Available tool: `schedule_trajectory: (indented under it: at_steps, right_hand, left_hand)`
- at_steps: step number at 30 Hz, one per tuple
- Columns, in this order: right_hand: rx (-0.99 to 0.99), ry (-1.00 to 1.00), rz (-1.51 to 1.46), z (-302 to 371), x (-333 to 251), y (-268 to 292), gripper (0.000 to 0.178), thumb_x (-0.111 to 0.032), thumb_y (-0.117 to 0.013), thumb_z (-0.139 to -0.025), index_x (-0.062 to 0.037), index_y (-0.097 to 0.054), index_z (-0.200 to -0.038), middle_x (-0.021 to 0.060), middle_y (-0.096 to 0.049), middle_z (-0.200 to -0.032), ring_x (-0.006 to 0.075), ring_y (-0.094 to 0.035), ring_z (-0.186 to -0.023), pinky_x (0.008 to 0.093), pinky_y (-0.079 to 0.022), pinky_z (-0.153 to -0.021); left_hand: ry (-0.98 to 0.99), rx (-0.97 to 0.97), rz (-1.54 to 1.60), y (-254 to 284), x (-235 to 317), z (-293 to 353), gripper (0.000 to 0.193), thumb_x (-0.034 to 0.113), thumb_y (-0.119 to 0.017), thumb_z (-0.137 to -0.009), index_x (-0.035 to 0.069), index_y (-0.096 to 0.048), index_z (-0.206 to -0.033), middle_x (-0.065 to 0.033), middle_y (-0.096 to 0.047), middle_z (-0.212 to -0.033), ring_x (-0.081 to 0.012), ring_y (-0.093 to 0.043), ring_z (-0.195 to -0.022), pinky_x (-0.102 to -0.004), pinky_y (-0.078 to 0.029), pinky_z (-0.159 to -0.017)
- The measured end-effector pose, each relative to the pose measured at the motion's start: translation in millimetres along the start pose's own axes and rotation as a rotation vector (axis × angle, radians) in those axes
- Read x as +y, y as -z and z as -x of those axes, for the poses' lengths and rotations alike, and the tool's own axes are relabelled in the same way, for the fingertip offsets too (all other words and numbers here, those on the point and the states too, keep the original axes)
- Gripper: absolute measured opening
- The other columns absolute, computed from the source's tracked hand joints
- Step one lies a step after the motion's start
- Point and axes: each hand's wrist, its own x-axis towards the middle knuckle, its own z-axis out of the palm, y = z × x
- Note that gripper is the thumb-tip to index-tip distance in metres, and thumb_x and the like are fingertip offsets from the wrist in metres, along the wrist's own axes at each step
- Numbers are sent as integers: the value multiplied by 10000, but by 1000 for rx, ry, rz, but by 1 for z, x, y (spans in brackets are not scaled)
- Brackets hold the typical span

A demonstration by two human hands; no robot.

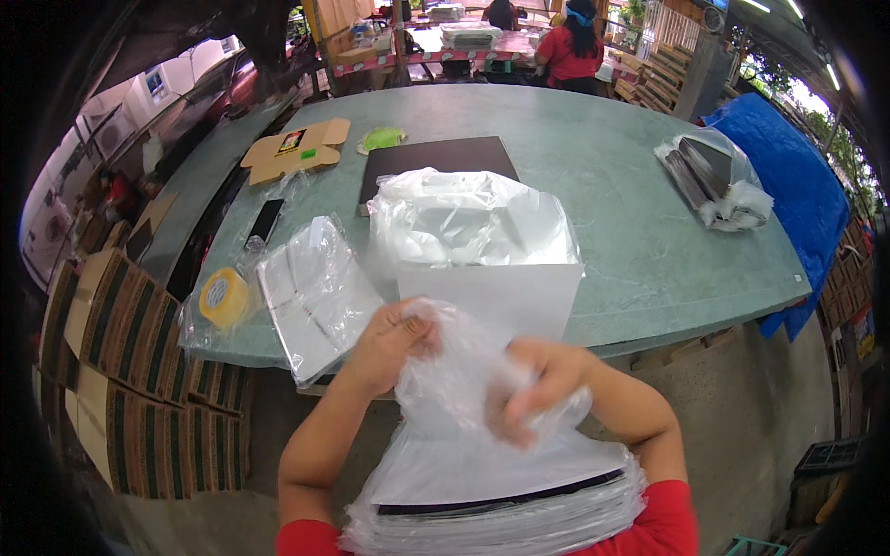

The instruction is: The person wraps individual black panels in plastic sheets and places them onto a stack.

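Observation:
A clear plastic bag [454, 371] is gathered in front of me, and the fingers of my left hand [399, 338] are pinched on its edge. My right hand [542, 380] is at the bag's other side, its fingers smeared by motion, so their grip is unclear. Below my hands, close to my body, lies a thick stack of flat white pieces [501, 468] in clear plastic, one dark edge showing. Just beyond my hands, a white box [487, 296] lined with clear plastic stands at the table's near edge.
On the green table [649, 278] are a plastic-wrapped white pack [311, 306], yellow tape roll [224, 296], phone [266, 221], flattened cardboard box [297, 148], dark board [445, 157] and bagged dark stack [700, 176]. Cartons [139, 324] stand left. A person in red [570, 56] is beyond.

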Motion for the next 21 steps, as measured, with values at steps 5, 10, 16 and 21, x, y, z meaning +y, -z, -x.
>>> schedule_trajectory:
  at_steps: [5,10,16,21]
  right_hand:
    - [57,-716,1547,45,54,18,343,-226,-534,-706,-47,-554,-997,118,-482,-1148,301,-413,-1089,552,-250,-906]
    - [-61,-1063,1802,46,9,27,445,-201,-480,-720,-14,-450,-1123,156,-441,-1182,350,-349,-1129,540,-119,-992]
    - [345,-518,2531,70,25,30,299,-234,-447,-749,-125,-581,-994,64,-518,-1120,199,-379,-1144,508,25,-1021]
    - [41,-1033,1485,52,16,-13,210,-240,-522,-744,-84,-624,-840,66,-615,-851,251,-550,-885,450,-327,-881]
  left_hand:
    - [100,-815,-468,-29,57,22,126,134,-485,-812,11,-513,-807,-93,-501,-653,-190,-523,-619,-267,-417,-561]
    - [-117,-467,-1691,7,-10,17,132,122,-499,-745,4,-495,-686,-172,-498,-685,-291,-519,-701,-375,-419,-633]
    - [253,-1167,-1434,-48,-11,28,121,136,-511,-668,20,-541,-653,-163,-547,-659,-294,-546,-684,-369,-425,-663]
    - [-265,-246,-2055,27,-59,19,183,176,-501,-704,16,-580,-743,-159,-586,-712,-304,-567,-784,-391,-445,-693]
